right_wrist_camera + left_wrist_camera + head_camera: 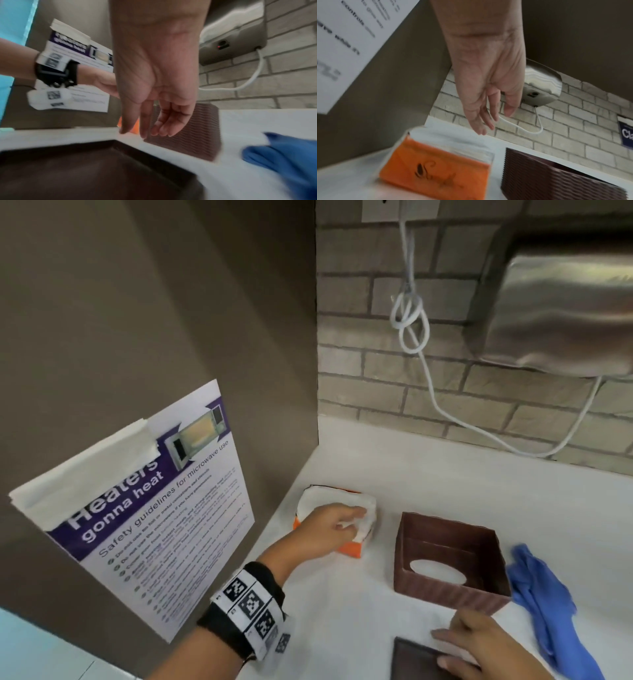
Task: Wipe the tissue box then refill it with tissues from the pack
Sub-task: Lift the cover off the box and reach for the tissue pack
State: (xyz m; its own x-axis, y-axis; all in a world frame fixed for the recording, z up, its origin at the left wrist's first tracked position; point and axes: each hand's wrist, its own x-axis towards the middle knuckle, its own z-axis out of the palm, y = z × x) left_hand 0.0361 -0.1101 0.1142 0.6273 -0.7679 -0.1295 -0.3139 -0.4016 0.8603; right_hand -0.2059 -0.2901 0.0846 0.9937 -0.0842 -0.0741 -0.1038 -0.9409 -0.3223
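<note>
The orange tissue pack (pixel 349 553), open on top with white tissues (pixel 342 501) showing, lies in the counter's back left corner. My left hand (pixel 342 520) hovers over it with loose, nearly straight fingers (pixel 485 128); in the left wrist view it holds nothing above the pack (pixel 436 174). The brown ribbed tissue box (pixel 448 594) stands upside down to the right, empty, its oval slot at the bottom. My right hand (pixel 455 645) hangs open with its fingers (pixel 145 132) over a flat brown panel (pixel 414 659) at the front edge. A blue cloth (pixel 544 604) lies right of the box.
A brown cabinet side with a taped microwave poster (pixel 164 508) walls off the left. A steel hand dryer (pixel 561 309) hangs on the brick wall at the right, and its knotted white cable (pixel 411 320) droops to the white counter (pixel 445 474).
</note>
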